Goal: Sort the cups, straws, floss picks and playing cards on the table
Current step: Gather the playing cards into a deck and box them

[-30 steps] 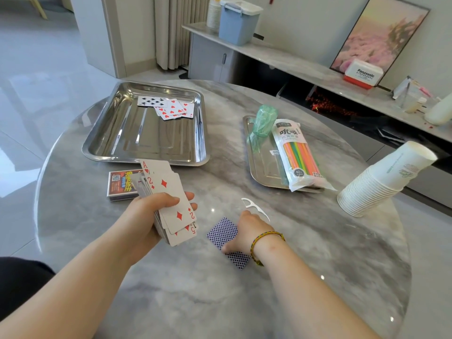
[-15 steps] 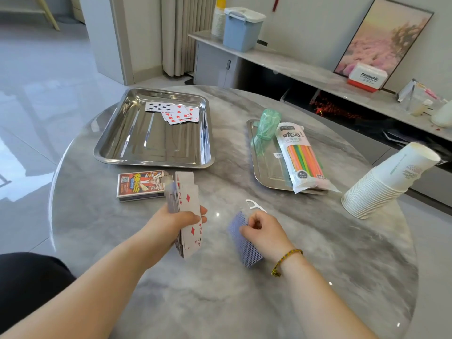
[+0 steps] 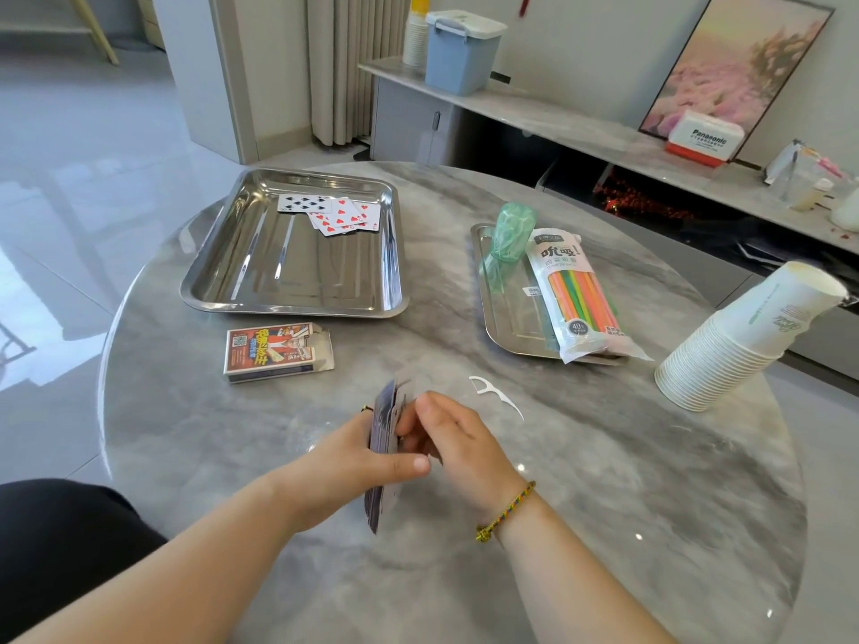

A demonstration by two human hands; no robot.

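Observation:
My left hand (image 3: 353, 462) grips a deck of playing cards (image 3: 382, 450), held on edge above the marble table (image 3: 604, 527). My right hand (image 3: 453, 439) is against the deck's right side, fingers curled on the cards. A white floss pick (image 3: 495, 395) lies just right of my hands. Several face-up cards (image 3: 332, 213) lie in the large steel tray (image 3: 260, 281) at back left. A pack of coloured straws (image 3: 574, 295) and a green bag (image 3: 506, 244) rest on the smaller tray (image 3: 499, 313). A stack of white paper cups (image 3: 743, 337) lies tilted at the right.
The open card box (image 3: 279, 350) lies in front of the large tray. Behind the table a low shelf (image 3: 581, 127) carries a blue bin (image 3: 460, 53), a white carton (image 3: 704, 139) and a framed picture (image 3: 739, 62).
My right hand lifted the blue-backed card off the table and brought it to the deck in my left hand. The deck turned on edge and both hands now meet.

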